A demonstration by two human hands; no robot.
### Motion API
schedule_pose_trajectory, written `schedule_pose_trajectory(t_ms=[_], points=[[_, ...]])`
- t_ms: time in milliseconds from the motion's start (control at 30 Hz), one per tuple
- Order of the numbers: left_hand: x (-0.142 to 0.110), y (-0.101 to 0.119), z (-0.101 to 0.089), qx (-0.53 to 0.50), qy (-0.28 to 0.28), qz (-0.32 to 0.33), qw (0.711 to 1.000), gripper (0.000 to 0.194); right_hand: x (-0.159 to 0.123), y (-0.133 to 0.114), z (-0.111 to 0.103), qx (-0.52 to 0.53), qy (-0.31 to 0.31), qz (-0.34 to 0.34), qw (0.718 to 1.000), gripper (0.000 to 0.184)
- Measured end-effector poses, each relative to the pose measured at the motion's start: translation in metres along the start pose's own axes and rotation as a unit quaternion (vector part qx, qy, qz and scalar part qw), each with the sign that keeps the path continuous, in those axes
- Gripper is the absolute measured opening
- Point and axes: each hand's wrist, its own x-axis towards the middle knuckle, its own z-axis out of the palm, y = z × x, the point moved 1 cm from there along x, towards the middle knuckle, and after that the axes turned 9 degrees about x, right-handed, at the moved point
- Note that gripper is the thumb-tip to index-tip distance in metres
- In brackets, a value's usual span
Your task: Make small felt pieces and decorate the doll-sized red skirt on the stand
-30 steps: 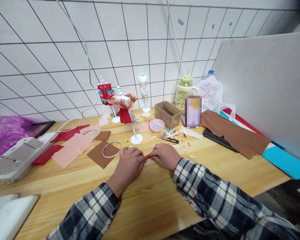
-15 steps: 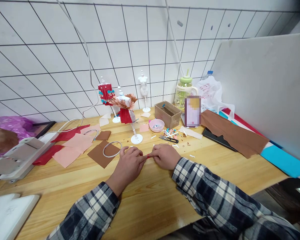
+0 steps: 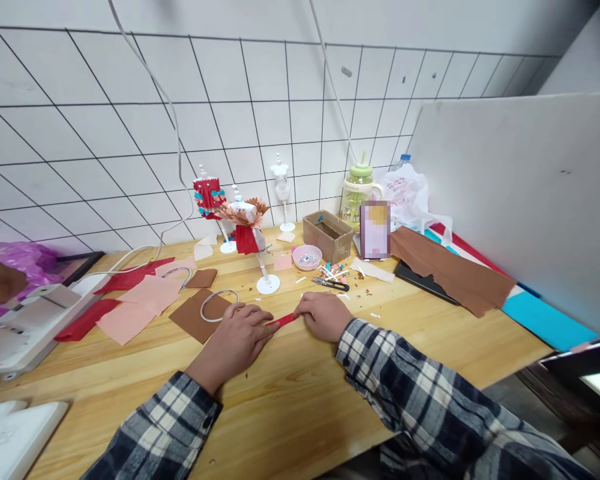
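A narrow red strip (image 3: 283, 321), like folded fabric or paper, stretches between my two hands just at the wooden table. At its left end my left hand (image 3: 237, 340) holds it down, thumb and forefinger closed on it while the other fingers lie forward. My right hand (image 3: 325, 315) pinches the right end, its fingers curled. Left of my left hand, a metal ring (image 3: 203, 308) lies on a brown square sheet (image 3: 187, 317). Beyond the hands stands a small white dress form (image 3: 268, 285) wearing red and peach petal-like pieces. Small black thread snips (image 3: 331, 285) rest behind my right hand.
Scraps surround a pink bowl (image 3: 307, 257) of small shiny pieces and a cardboard box (image 3: 327, 235). Behind are a green-lidded jug (image 3: 359, 188), a phone-like object (image 3: 375, 230) and two more dress forms. A power strip (image 3: 35, 323) sits left; brown sheet (image 3: 453, 270) right.
My hands have moved apart, the left one going leftward, so more of the red strip shows between them. The camera view has shifted slightly.
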Motion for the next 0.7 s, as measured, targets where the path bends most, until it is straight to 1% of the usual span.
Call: schedule_pose_trajectory(t_ms=[100, 167, 233, 300, 400, 467, 600, 667, 700], points=[[-0.001, -0.002, 0.007, -0.041, 0.005, -0.043, 0.998, 0.025, 0.000, 0.001, 0.001, 0.031, 0.049, 0.017, 0.998, 0.030], [-0.002, -0.005, 0.012, -0.072, 0.017, -0.089, 0.993, 0.028, 0.000, 0.000, 0.002, 0.049, 0.067, -0.005, 0.997, 0.036], [-0.003, -0.007, 0.014, -0.093, 0.023, -0.119, 0.988, 0.028, 0.000, -0.002, 0.004, 0.059, 0.064, -0.042, 0.995, 0.037], [-0.003, -0.008, 0.015, -0.108, 0.018, -0.132, 0.985, 0.027, 0.000, -0.006, 0.007, 0.061, 0.054, -0.067, 0.994, 0.034], [-0.003, -0.008, 0.014, -0.130, 0.011, -0.155, 0.979, 0.027, 0.003, -0.011, 0.012, 0.057, 0.052, -0.083, 0.994, 0.034], [-0.003, -0.007, 0.014, -0.164, 0.017, -0.187, 0.969, 0.027, 0.006, -0.013, 0.014, 0.065, 0.060, -0.087, 0.992, 0.034], [-0.003, -0.008, 0.021, -0.256, 0.020, -0.251, 0.933, 0.028, 0.008, -0.012, 0.016, 0.117, 0.070, -0.065, 0.989, 0.022], [-0.003, -0.009, 0.025, -0.277, 0.013, -0.256, 0.926, 0.029, 0.008, -0.010, 0.016, 0.127, 0.063, -0.047, 0.989, 0.014], [-0.003, -0.010, 0.025, -0.278, 0.013, -0.252, 0.927, 0.030, 0.008, -0.009, 0.015, 0.130, 0.060, -0.040, 0.989, 0.011]])
